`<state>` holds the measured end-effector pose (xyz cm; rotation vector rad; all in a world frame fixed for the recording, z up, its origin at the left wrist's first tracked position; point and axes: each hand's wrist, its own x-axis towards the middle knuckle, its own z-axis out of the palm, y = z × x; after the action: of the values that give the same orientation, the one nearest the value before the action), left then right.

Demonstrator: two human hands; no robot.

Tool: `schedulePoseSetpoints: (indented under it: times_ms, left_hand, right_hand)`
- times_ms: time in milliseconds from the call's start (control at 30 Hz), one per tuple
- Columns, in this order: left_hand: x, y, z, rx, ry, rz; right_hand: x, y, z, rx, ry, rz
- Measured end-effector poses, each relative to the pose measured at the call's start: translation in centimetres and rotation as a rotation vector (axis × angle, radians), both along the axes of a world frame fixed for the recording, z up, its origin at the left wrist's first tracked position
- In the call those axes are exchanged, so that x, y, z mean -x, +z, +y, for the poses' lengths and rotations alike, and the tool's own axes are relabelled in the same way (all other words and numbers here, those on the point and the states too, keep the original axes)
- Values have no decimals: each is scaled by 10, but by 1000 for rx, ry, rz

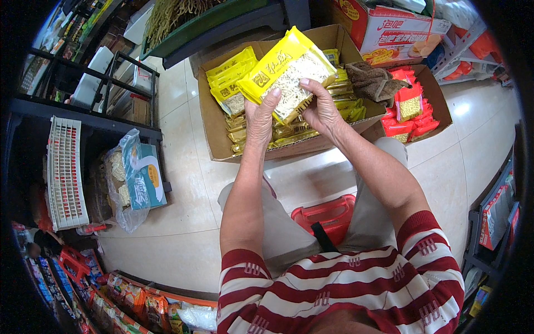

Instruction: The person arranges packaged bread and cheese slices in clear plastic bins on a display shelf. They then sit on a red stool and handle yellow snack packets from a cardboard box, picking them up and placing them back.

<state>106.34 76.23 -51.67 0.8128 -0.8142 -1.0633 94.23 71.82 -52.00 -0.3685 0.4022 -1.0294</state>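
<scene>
A yellow plastic packet of dried noodles (288, 75), with a clear window and printed writing, is held tilted between both hands above an open cardboard box (217, 142). My left hand (260, 115) grips its lower left part, thumb on top. On its lower right edge, my right hand (321, 104) has the thumb over the window. Inside the box lie more yellow packets (233, 69), stacked at the left and lined up in rows. A brown cloth (371, 81) hangs over the box's right edge.
Right of the box stands a smaller carton (444, 121) of red-edged packets (409, 104), with a printed carton (402, 37) behind. A green tray (208, 21) sits above at the back. At left are a white plastic basket (66, 171) and a teal box (148, 177). A red stool (325, 213) is between the legs.
</scene>
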Motion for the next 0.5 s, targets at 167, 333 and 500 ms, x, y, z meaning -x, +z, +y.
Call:
schedulePoseSetpoints:
  times_ms: [167, 333, 500]
  left_hand:
    - [1, -2, -1, -23, -19, 14]
    - [2, -6, -4, -38, -41, 8]
    - [0, -10, -5, -55, -86, -3]
  right_hand:
    - [0, 1, 0, -27, -17, -8]
    - [2, 1, -2, -86, -38, -4]
    - [5, 0, -9, -123, -45, -16]
